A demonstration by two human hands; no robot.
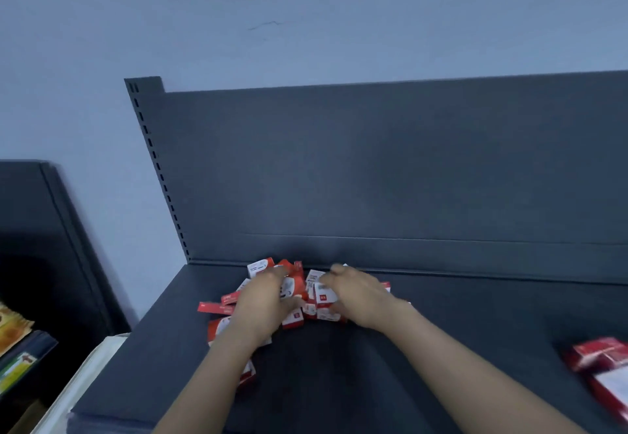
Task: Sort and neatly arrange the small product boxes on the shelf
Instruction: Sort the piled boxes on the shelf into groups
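Note:
A loose heap of small red-and-white product boxes (299,289) lies on the dark grey shelf (441,331), close to its back panel. My left hand (261,304) rests on the left side of the heap, fingers curled over some boxes. My right hand (356,294) presses on the right side, fingers bent around a white-faced box (324,292). The picture is blurred, so I cannot tell whether either hand truly grips a box. More small boxes (217,326) lie half hidden under my left forearm.
Larger red packs (601,369) lie at the shelf's right edge. The upright back panel (390,168) rises behind the heap. A second dark shelf unit with colourful packets (13,342) stands at the left, and a pale surface (88,376) sits below the shelf's left edge.

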